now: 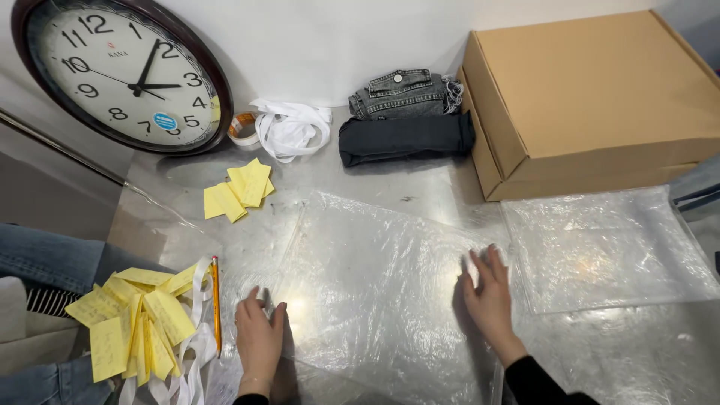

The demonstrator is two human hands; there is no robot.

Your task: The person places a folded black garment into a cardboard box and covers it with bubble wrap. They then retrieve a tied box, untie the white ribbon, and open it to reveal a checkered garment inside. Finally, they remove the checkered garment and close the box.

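A clear plastic bag (375, 262) lies flat on the metal table (427, 187). My left hand (259, 334) rests palm down on the bag's near left part, fingers spread. Flat on its right side lies my right hand (489, 296), fingers apart, with a black sleeve at the wrist. Neither hand holds anything. A second clear plastic bag (607, 247) lies just right of my right hand.
A closed brown cardboard box (592, 97) stands at the back right, beside folded dark jeans (405, 116). White straps (289, 127), a tape roll (242, 129) and a round wall clock (120, 71) sit at the back left. Yellow notes (238, 191), more yellow notes (135, 322) and a pencil (216, 304) lie left.
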